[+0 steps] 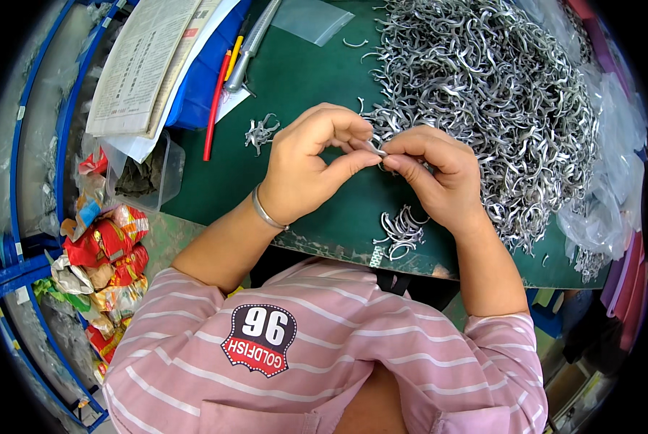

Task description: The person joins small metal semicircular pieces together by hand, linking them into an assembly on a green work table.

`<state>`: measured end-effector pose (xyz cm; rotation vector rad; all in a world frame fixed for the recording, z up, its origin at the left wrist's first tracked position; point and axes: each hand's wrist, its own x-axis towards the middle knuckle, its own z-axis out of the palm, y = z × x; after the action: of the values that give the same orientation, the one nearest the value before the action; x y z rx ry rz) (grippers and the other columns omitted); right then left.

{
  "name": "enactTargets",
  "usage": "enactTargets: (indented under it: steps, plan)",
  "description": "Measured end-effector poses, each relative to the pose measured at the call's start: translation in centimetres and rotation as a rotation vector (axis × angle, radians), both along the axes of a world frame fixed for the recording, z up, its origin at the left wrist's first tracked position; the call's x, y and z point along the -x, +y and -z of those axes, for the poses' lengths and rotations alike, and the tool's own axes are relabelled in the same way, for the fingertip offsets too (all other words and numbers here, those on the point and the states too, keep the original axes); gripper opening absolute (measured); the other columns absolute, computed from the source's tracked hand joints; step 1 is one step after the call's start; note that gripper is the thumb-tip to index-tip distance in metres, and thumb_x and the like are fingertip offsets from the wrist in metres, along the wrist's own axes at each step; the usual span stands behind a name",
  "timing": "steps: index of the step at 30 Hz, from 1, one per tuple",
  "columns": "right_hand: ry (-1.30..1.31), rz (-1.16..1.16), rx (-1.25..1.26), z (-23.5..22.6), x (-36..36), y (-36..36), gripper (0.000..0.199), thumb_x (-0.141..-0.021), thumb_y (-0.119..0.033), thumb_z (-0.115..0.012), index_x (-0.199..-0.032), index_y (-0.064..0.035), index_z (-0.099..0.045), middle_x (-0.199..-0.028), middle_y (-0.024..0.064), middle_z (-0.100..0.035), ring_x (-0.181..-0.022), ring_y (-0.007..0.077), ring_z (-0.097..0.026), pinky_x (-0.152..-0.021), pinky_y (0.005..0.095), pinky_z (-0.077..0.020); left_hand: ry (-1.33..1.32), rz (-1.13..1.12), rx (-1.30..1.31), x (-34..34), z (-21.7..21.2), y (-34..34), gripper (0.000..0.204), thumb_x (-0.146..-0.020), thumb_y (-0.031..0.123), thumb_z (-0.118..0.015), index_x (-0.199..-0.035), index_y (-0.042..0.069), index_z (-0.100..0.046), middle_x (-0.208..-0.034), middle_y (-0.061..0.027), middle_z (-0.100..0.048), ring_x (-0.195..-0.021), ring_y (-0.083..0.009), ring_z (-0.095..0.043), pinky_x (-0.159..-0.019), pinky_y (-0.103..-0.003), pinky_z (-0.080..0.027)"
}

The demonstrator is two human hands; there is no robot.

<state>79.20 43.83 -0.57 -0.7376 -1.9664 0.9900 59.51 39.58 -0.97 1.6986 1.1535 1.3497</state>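
Observation:
Between both hands, over the green table, is a small curved silvery metal piece (377, 150). My left hand (315, 160) pinches one end between thumb and fingers; a metal bangle circles that wrist. The fingertips of my right hand (438, 165) close on the other end. Just beyond and to the right spreads a large heap of similar curved metal pieces (483, 94). A small cluster of these pieces (400, 233) lies near the front table edge, below my right hand. Another little group (262, 133) rests to the left of my left hand.
A blue bin (207, 76) with printed papers (147, 65) on it stands at the back left. Beside it lie a red pen (212, 119) and a grey-handled tool (252, 47). A clear bag (313, 18) lies at the back, crumpled plastic (602, 173) at the right, and wrappers (111, 242) at the left.

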Motion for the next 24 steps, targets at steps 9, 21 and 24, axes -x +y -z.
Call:
enactTargets:
  steps: [9,21,24]
  plan:
    - [0.135,0.09,0.116,0.6,0.4,-0.7,0.016,-0.078,0.002,-0.073,-0.091,-0.0015,-0.065,-0.083,0.0066,-0.067,-0.072,0.0137,-0.065,-0.064,0.0255,-0.0528,-0.044,0.068,0.152,0.2,-0.1,-0.3,0.018,-0.081,-0.006,-0.071,-0.096,-0.004,-0.063,-0.096,-0.0086,-0.064,-0.084,-0.0122,-0.064,-0.071,-0.022,-0.052]
    - [0.19,0.194,0.184,0.4,0.2,-0.6,0.01,-0.085,-0.002,-0.068,-0.094,0.0002,-0.064,-0.084,0.0063,-0.068,-0.073,0.0109,-0.064,-0.067,0.0236,-0.0523,0.809,-0.329,0.114,8.8,-3.4,-0.2,0.011,-0.079,-0.001,-0.069,-0.09,-0.001,-0.068,-0.082,-0.0105,-0.065,-0.074,-0.0204,-0.065,-0.068,-0.029,-0.05]
    - [0.158,0.189,0.123,0.2,0.2,-0.6,0.009,-0.084,-0.001,-0.068,-0.092,-0.0004,-0.065,-0.083,0.0063,-0.068,-0.07,0.0115,-0.064,-0.065,0.0236,-0.0515,0.906,-0.248,0.062,9.4,-3.2,0.2,0.012,-0.078,0.0,-0.068,-0.091,-0.001,-0.068,-0.084,-0.0126,-0.064,-0.077,-0.0278,-0.064,-0.071,-0.033,-0.05]
